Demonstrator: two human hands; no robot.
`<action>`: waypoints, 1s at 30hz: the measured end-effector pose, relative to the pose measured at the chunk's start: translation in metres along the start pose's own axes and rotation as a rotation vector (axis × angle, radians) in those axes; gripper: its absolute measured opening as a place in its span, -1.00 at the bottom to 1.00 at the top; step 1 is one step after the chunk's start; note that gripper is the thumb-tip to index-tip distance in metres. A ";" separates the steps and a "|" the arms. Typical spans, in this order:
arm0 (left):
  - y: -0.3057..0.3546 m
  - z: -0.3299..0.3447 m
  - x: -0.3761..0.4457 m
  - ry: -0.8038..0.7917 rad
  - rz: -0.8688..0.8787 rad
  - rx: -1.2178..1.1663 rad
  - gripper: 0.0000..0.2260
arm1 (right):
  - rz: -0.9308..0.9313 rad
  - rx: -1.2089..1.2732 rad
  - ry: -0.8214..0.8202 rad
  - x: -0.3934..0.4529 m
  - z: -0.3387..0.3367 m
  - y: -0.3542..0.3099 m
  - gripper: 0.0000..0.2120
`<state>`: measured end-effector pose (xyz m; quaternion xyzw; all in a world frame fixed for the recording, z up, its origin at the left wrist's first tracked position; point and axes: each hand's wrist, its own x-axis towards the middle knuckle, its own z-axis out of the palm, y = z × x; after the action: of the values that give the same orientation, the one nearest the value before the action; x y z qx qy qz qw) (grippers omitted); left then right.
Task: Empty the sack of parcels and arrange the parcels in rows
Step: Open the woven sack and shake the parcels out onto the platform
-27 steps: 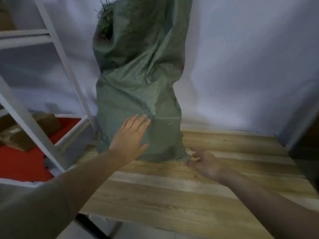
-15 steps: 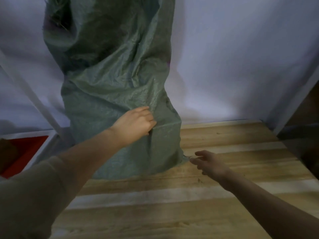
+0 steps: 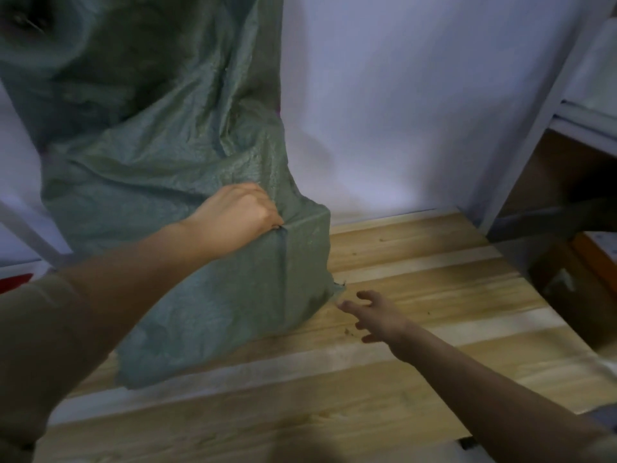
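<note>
Red surface [image 3: 16, 282]: a small patch at the far left edge, low beside a white frame post [image 3: 30, 228].

Sack [image 3: 160, 182]: green woven plastic, tall and creased, standing on the left half of the wooden table [image 3: 417, 279] against the white backdrop [image 3: 400, 111]. Its top runs out of view at the upper left. Its base rests on the boards, with one frayed corner pointing right. Parcels: none visible; contents hidden by the fabric.

Left hand [image 3: 238, 215]: fingers curled into a fist, pinching a fold of the sack fabric at mid-height on its front face. The forearm crosses in front of the sack's lower left part.

Right hand [image 3: 377, 315]: fingers spread and loose, holding nothing, just beside the frayed corner and above the table boards. Contact with the corner cannot be told.

Shelf unit [image 3: 547, 128]: white frame at the right edge, with brown boxes [image 3: 567, 289] in shadow below.
</note>
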<state>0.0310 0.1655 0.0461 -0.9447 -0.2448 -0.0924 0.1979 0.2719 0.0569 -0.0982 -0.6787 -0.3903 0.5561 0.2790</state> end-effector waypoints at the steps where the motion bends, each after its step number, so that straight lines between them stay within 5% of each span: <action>1: 0.007 -0.001 0.010 0.015 -0.018 -0.002 -0.89 | -0.012 0.019 -0.020 -0.002 -0.006 0.001 -0.15; 7: 0.059 -0.009 0.093 0.005 -0.120 -0.010 -0.77 | -0.098 0.102 -0.073 -0.011 -0.053 0.007 0.01; 14: 0.101 -0.034 0.194 -0.054 -0.349 -0.018 -0.77 | -0.278 0.235 0.138 -0.017 -0.140 -0.003 0.03; 19: 0.099 -0.050 0.240 0.107 -0.614 -0.131 -0.80 | -0.455 0.176 0.469 -0.006 -0.201 -0.039 -0.21; 25: 0.060 -0.017 0.224 0.017 -0.956 -0.444 -0.82 | -0.470 -0.184 0.512 0.020 -0.234 -0.070 -0.35; 30: 0.073 0.018 0.161 -0.231 -0.885 -0.536 -0.38 | -0.376 -0.358 0.470 0.030 -0.216 -0.035 -0.28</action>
<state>0.2074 0.1834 0.0495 -0.7726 -0.6080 -0.1216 -0.1366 0.4763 0.1126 -0.0367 -0.7425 -0.5249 0.2463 0.3355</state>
